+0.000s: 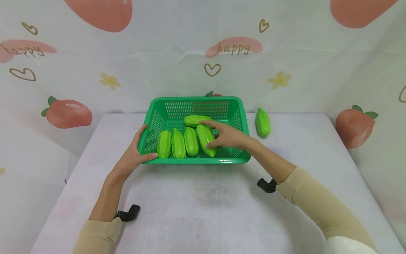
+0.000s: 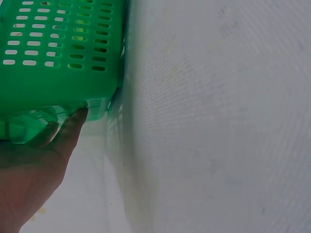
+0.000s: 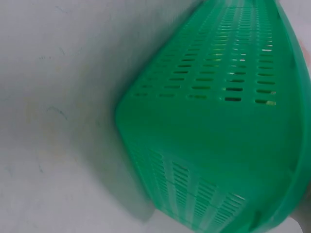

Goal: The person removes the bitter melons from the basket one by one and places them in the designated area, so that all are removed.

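Head view: one green vegetable [image 1: 203, 134] is grasped by the right hand [image 1: 226, 135], thumb on its near side, and is positioned inside the green basket [image 1: 196, 161]. It is angled, its near end turned toward the right; whether the basket floor is touched by it cannot be determined. One basket is present, and its near corner is held by the left hand [image 1: 135, 152], with the thumb placed over the near rim and the fingers along the side wall.

Between the two hands, three further vegetables [image 1: 178, 144] are laid side by side. One crosswise vegetable [image 1: 192, 120] is located just beyond the right fingertips. Five are thus contained in the basket. One outer vegetable [image 1: 263, 123] is set on the white table [image 1: 177, 211], beyond and to the right of the right hand, for a total of six.

Two beige sleeves [image 1: 320, 204] are worn, one behind each hand; one black fitting [image 1: 130, 213] is seen at each cuff. Beyond both hands, a printed backdrop [image 1: 177, 77] is hung, marked with two "happy" captions.
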